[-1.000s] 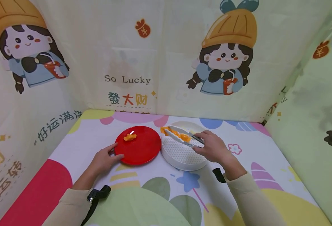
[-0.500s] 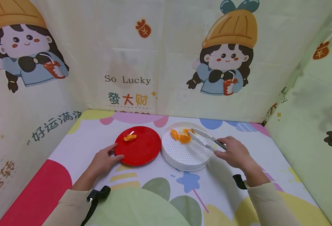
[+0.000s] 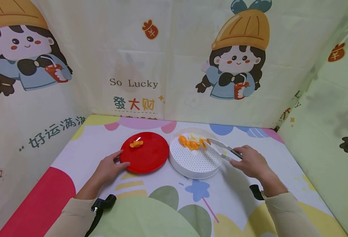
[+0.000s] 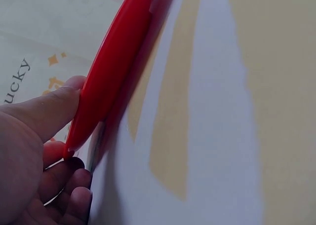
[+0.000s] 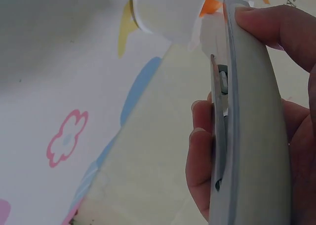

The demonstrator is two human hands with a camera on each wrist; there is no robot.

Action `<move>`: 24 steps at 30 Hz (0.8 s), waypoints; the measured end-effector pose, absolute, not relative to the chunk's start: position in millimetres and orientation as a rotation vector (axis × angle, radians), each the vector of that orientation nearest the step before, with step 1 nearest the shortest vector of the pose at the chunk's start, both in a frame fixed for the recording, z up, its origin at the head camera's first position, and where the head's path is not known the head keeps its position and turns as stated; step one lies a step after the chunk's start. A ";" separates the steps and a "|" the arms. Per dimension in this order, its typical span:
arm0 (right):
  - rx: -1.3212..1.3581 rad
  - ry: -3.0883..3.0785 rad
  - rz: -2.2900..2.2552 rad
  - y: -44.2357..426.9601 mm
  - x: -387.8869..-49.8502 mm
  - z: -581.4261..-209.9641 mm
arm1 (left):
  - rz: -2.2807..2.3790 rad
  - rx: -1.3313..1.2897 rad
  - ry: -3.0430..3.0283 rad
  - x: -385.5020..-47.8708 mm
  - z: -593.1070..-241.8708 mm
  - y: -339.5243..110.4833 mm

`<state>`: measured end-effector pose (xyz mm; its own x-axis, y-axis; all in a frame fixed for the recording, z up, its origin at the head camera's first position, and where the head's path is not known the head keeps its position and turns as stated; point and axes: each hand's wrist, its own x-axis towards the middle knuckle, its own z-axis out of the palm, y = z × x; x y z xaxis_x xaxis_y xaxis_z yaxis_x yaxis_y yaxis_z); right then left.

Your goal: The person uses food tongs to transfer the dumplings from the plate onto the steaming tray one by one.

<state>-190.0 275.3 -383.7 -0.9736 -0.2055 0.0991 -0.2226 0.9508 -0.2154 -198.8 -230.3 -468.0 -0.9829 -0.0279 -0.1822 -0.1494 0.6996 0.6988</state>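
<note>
My left hand (image 3: 110,168) pinches the near-left rim of a red plate (image 3: 145,158), thumb above and fingers below in the left wrist view. A small crumpled orange piece (image 3: 136,144) lies on it. To the right stands a round white tray (image 3: 196,164) with a perforated floor. Several orange food pieces (image 3: 193,145) and a pale yellowish one (image 3: 193,136) lie toward its back. My right hand (image 3: 252,163) grips metal tongs (image 3: 225,146); their spread tips are at the rightmost orange piece (image 3: 203,143). Whether the tips clasp it, I cannot tell.
A patterned cloth (image 3: 174,210) covers the table. Printed curtains (image 3: 174,59) rise behind it and at both sides. Black camera straps (image 3: 102,204) sit on both wrists.
The tongs, earlier holding an orange strip over the tray's left rim, have moved right. Orange pieces now rest in the tray, the rightmost shifted right. The left hand and plate stayed put.
</note>
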 end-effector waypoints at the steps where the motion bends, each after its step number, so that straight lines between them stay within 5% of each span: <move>1: 0.332 -3.032 0.338 274.7 -190.5 -383.6 | 1.150 -0.143 2.749 -199.2 -468.3 -230.6; 24: 0.298 -3.084 0.289 264.9 -194.8 -384.3 | 1.163 -0.134 2.744 -199.9 -468.7 -231.6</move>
